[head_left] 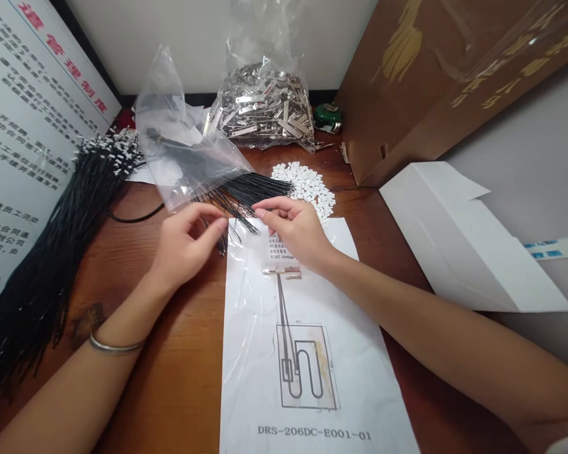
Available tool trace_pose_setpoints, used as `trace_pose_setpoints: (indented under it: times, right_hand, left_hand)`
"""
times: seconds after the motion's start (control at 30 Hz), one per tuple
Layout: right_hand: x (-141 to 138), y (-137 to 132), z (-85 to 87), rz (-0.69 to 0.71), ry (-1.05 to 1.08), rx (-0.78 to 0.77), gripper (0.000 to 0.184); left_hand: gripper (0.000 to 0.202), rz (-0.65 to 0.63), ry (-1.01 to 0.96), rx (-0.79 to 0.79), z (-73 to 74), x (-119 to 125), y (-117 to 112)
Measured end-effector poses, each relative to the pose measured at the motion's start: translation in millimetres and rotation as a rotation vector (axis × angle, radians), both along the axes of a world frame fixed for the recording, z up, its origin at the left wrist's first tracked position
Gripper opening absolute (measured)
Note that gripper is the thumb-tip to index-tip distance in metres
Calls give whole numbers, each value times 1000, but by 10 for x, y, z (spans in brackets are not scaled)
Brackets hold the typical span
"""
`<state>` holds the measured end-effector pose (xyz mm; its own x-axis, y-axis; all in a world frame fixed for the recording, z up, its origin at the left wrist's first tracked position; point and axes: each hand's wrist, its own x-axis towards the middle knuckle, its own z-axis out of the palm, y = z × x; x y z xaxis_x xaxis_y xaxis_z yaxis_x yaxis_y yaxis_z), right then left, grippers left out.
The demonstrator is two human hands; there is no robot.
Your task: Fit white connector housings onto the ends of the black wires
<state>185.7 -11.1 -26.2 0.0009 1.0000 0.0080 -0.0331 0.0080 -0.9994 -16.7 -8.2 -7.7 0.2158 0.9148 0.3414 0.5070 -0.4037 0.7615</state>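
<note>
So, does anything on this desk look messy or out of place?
Slightly: the small white pieces lie in a loose heap straight on the wooden table, unbagged, and a few metal clips have slipped out beside their clear bag.

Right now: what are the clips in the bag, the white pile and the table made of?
Clips: bare metal by the look, silvery and glinting. White pile: likely plastic, small matte blocks. Table: wood or wood veneer, reddish-brown with visible grain, slight sheen.

thin black wires (246, 192), fanned from plastic bag (189, 148)
</note>
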Motion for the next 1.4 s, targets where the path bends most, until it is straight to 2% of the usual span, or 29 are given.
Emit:
trace_pose_setpoints:
  times: [0.1,0.17,0.23,0.43,0.67,0.87,1.07,1.27,1.4]
  right_hand:
    - [1,3,14,68,-84,15,18]
    - [-3,6,-1,75,-117,28,18]
    - [-14,6,-30,83,-144,55,17]
    - [-54,-13,-60,136,-168,87,18]
    - [-60,-33,-16,132,-268,133,17]
    - [-50,-51,-48,170,-356,129,37]
    - [-31,-56,-63,255,-443,210,45]
    - [-7,-56,-97,393,-541,396,48]
    - [-10,-61,-91,415,-610,380,45]
  left_hand:
    - [14,-64,323,154,-33,71,-82]
    - [16,-30,419,205,-49,77,-72]
    - [19,12,451,188,-61,82,-39]
    - [20,51,465,98,-78,116,9]
    - [14,48,424,145,-102,86,27]
    - [10,6,337,201,-76,28,51]
    - [13,-68,244,252,-42,-4,33]
    - [9,-204,224,255,-54,-24,25]
    - [13,-261,255,249,-66,-37,20]
